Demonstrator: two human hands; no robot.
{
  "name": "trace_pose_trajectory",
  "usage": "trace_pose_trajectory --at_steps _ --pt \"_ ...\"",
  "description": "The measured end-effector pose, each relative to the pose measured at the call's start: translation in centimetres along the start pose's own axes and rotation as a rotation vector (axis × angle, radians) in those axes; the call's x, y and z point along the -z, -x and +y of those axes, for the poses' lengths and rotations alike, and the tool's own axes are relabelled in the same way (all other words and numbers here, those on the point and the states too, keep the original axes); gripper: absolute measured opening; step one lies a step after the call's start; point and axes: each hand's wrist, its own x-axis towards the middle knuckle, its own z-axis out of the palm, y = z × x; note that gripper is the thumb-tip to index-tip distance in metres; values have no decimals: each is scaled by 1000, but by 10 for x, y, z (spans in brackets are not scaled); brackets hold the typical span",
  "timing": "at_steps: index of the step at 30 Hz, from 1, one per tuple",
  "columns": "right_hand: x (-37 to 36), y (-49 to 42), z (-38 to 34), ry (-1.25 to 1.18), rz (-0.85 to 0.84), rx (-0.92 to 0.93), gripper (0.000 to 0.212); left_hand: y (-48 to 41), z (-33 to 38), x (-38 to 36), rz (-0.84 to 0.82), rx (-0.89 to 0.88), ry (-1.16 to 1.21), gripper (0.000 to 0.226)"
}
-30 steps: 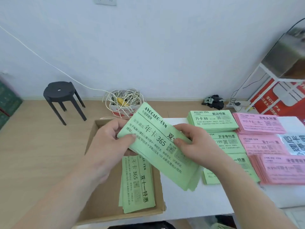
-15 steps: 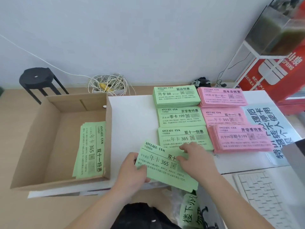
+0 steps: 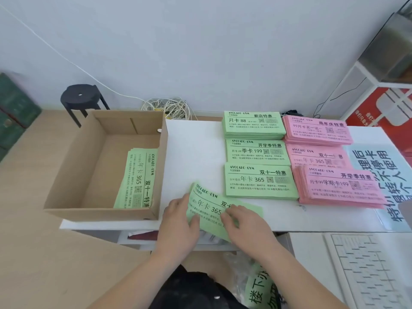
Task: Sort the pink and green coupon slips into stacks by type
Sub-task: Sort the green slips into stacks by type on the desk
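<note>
A bundle of green slips point(image 3: 208, 205) printed "年卡 365" lies tilted at the white table's front edge. My left hand point(image 3: 178, 224) grips its left end, thumb on top. My right hand point(image 3: 243, 221) holds its right half, fingers curled over the paper. Just beyond sits the matching green 365 stack point(image 3: 259, 181), with two more green stacks point(image 3: 256, 151) point(image 3: 253, 123) behind it. Three pink stacks point(image 3: 334, 186) point(image 3: 316, 158) point(image 3: 316, 130) form a column to the right. More green 365 slips point(image 3: 138, 177) lie in the cardboard box point(image 3: 98, 210).
The white table point(image 3: 194, 152) holds the stacks and a blue printed sheet point(image 3: 379, 172) at the right. A white keyboard point(image 3: 370, 268) lies near right. A black stool point(image 3: 82, 100), a coil of cord point(image 3: 169, 108) and a white shelf point(image 3: 367, 81) stand behind.
Both hands brought the green bundle from in front of the box down to the table's front edge, near the green 365 stack. The view swung right and down.
</note>
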Motion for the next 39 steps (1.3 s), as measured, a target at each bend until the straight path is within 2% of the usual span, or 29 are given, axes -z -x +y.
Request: trace_pose_trajectory --at_steps 3,6,8,11,13,17,19,22,24,26,29,31,34,37,39 --pt "6 -1 -1 -102 -28 -70 53 15 0 -8 41 -162 -55 47" --pt "5 -3 -1 -103 -2 -80 68 34 13 -12 -183 -258 30 49" --pt "4 -2 -1 -146 -10 -79 69 42 14 -15 -242 -305 11 52" --pt "6 3 -3 -312 -18 -76 80 40 10 -11 -214 -223 32 47" --pt "6 3 -2 -335 -22 -70 86 31 9 -5 -167 -142 51 39" --pt "4 2 -9 -219 -1 -99 73 9 13 13 -95 182 271 22" --pt "1 3 -11 -170 0 -87 76 4 16 19 -23 251 357 27" --pt "2 5 -10 -172 0 -71 79 2 27 27 -29 332 602 37" --pt "7 4 -10 -218 -23 -83 90 10 34 30 -61 240 585 35" --pt "13 3 -10 -290 -31 -111 100 21 37 25 -96 18 342 37" --pt "19 1 -6 -381 -55 -168 85 36 36 7 -196 -364 16 34" --pt "19 2 -4 -406 -72 -192 69 43 31 -2 -255 -413 12 37" --pt "18 3 -1 -373 -59 -215 41 42 19 -9 -219 -295 71 34" --pt "17 3 -1 -284 -33 -198 36 31 11 -4 -99 52 236 21" --pt "17 4 -2 -272 -43 -196 37 22 11 6 -21 268 351 19"
